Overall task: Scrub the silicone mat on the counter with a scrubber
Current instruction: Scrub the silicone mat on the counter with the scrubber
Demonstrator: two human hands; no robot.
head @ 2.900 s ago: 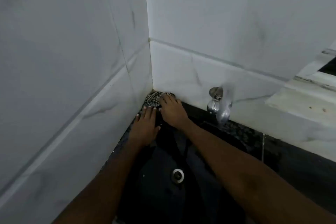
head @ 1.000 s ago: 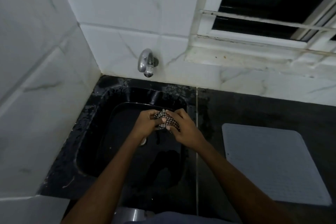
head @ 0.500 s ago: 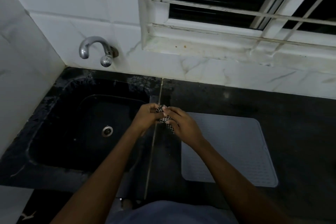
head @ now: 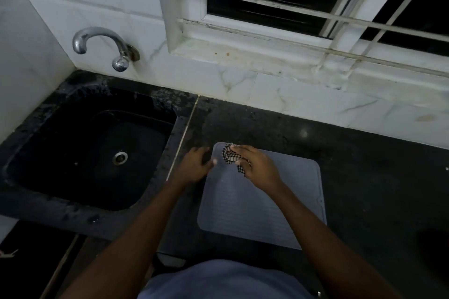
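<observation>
Silicone mat point(head: 262, 206): grey, lying flat on the black counter point(head: 364, 177), lower centre of the frame.
Scrubber point(head: 230, 156): black-and-white checked, at the mat's upper left corner.
Right hand point(head: 257, 167): fingers curled round the scrubber, over that corner.
Left hand point(head: 194, 165): fingers loose, grasping nothing, just beside the mat's left edge.
Sink point(head: 85, 153): black, at the left, under the tap point(head: 102, 41).

No text, label or number can be read here — the picture is perhaps too dim.
</observation>
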